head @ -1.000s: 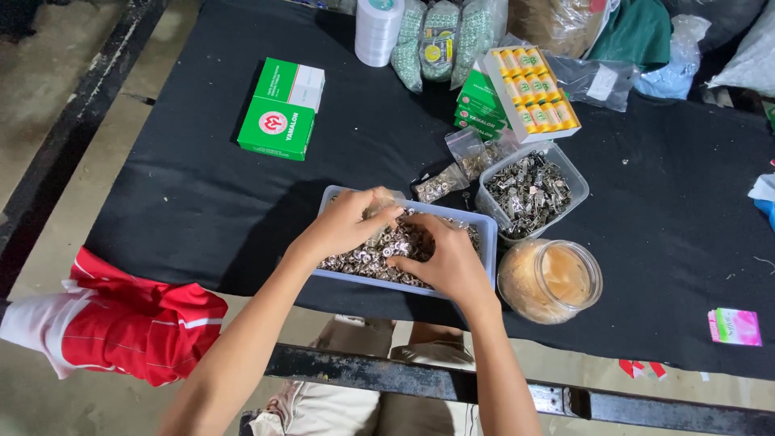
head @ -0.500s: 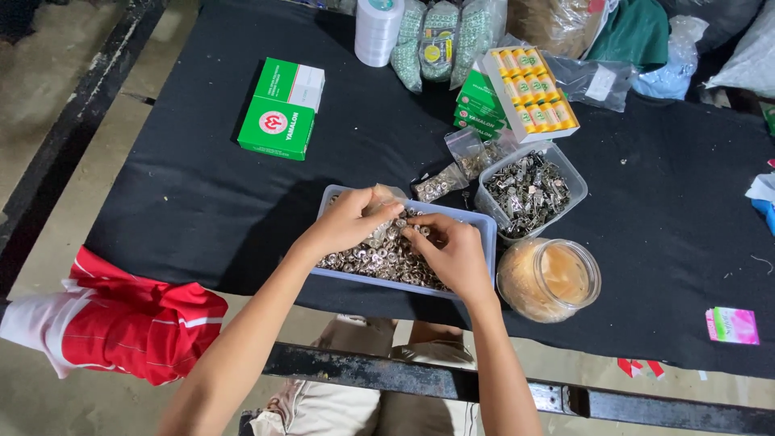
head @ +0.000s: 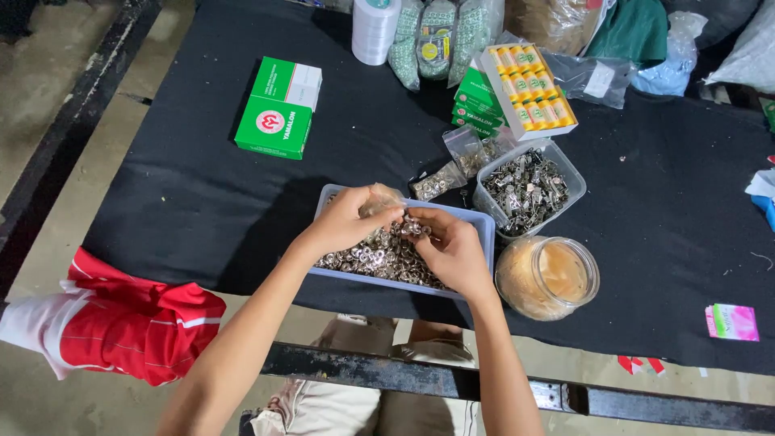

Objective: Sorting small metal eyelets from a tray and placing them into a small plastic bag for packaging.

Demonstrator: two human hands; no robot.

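1. Since the earlier frames both hands have lifted slightly off the heap and drawn closer together; the fingertips now meet above the middle of the tray, where before they were dug into the pile.
2. Left hand (head: pixel 345 220): grip pressed together, pinching a small clear plastic bag (head: pixel 379 199) at its mouth. The bag is held just above the tray's far rim.
3. Right hand (head: pixel 454 250): thumb and fingers pinched on a few small metal rings (head: pixel 413 228), held up against the opening of the bag. How many rings are in the pinch cannot be told.
4. Location of the rings: the bulk lies as a loose heap (head: pixel 367 258) in a shallow pale blue tray (head: pixel 484 234), at the near edge of the table (head: pixel 202 202), which is covered in black cloth.
5. Just right of the tray: a clear square tub of metal clips (head: pixel 529 187), and nearer the edge a round clear jar (head: pixel 549 276) with pale orange contents.
6. Behind the tray: small filled plastic bags (head: pixel 440 182).
7. Far left on the table, well apart: green and white boxes (head: pixel 278 106).
8. Far side: an open box of yellow spools (head: pixel 529 79).
9. Below the table's left edge: red and white cloth (head: pixel 113 323).
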